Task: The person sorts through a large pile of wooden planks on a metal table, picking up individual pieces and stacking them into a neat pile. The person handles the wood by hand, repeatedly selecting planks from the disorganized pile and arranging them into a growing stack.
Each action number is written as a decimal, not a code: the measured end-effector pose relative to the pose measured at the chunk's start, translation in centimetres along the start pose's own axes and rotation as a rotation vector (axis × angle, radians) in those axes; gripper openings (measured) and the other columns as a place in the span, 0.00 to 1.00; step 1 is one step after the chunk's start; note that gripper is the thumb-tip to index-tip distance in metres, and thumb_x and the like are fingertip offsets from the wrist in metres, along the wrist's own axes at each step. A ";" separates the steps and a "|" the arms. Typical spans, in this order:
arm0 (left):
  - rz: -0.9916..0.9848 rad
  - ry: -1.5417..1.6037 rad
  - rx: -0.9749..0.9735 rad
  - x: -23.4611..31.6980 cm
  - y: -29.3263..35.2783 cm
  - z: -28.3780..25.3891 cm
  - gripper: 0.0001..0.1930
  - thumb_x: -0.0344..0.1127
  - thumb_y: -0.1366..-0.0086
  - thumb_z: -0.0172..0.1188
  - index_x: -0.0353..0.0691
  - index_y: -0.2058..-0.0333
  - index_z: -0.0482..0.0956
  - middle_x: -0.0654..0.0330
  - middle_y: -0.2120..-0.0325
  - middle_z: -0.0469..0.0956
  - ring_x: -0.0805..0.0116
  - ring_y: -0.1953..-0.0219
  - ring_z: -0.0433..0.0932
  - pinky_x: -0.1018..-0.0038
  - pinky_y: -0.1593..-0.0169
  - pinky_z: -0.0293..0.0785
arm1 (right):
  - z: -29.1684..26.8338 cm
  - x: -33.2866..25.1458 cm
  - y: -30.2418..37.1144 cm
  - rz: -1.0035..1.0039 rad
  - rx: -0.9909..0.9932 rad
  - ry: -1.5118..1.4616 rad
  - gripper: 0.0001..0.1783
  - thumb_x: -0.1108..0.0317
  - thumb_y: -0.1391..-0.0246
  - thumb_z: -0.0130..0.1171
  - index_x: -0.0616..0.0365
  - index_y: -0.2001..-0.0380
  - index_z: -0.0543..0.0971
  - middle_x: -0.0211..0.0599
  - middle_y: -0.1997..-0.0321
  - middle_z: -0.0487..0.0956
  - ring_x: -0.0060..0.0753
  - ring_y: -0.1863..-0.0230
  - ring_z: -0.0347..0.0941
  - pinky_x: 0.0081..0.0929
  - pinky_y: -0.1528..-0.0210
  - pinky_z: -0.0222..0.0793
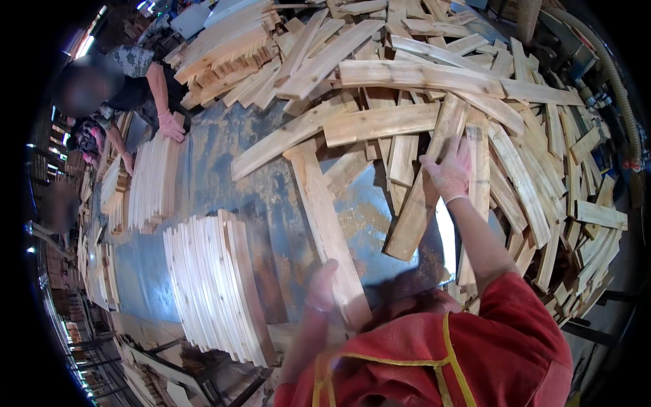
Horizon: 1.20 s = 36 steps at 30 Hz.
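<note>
My right hand [450, 169], in a thin pale glove, grips a brownish wooden board [415, 218] across its width. Its thumb lies at the left edge and its fingers at the right. This board slants over the front of a loose heap of boards. Lower down, my left hand [321, 286], gloved too, is closed at the left edge of a paler wooden board [327, 224]. That board runs from the heap toward my body, and its near end reaches my red clothing. The left fingers are slightly blurred.
Loose boards [420, 76] cover the far and right side of the metal-topped table [261, 224]. A neat row of boards on edge [211, 288] stands at my left. Beyond it, a co-worker's gloved hand [171, 127] rests on another row [154, 180]. A ribbed hose [614, 74] hangs at far right.
</note>
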<state>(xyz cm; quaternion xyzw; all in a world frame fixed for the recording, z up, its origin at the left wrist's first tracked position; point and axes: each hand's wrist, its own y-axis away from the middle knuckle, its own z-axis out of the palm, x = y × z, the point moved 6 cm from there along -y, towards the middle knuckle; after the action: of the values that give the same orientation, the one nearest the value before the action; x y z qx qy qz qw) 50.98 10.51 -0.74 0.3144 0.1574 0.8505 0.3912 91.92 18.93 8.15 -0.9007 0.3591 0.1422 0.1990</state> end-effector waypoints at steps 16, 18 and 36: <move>0.219 -0.440 0.385 5.0 17.6 -11.4 0.27 0.21 0.35 0.64 0.36 0.37 0.74 0.61 0.61 0.80 0.71 0.63 0.82 0.74 0.59 0.81 | 5.8 -6.0 22.5 0.790 -1.018 -2.198 0.31 0.65 0.48 0.59 0.56 0.38 0.80 0.43 0.62 0.81 0.54 0.58 0.81 0.56 0.54 0.81; 0.212 -0.386 0.400 5.1 18.7 -12.4 0.27 0.21 0.34 0.64 0.38 0.37 0.73 0.63 0.60 0.80 0.73 0.63 0.82 0.75 0.60 0.80 | 3.7 -9.8 25.5 0.803 -1.192 -2.279 0.32 0.65 0.48 0.59 0.53 0.36 0.80 0.40 0.67 0.80 0.49 0.61 0.81 0.49 0.59 0.79; 0.319 -0.863 0.748 4.2 11.9 -11.9 0.28 0.41 0.40 0.72 0.29 0.45 0.81 0.47 0.60 0.87 0.59 0.59 0.86 0.62 0.53 0.81 | 1.9 -25.6 3.5 -0.797 -0.303 -0.143 0.32 0.48 0.46 0.66 0.57 0.43 0.79 0.55 0.53 0.85 0.60 0.50 0.82 0.52 0.45 0.76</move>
<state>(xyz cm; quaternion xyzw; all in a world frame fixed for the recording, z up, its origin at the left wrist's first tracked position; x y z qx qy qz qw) 34.36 5.77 -1.88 0.7680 0.2241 0.5809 0.1499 71.29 32.63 15.80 -0.9758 -0.0565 0.1676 0.1282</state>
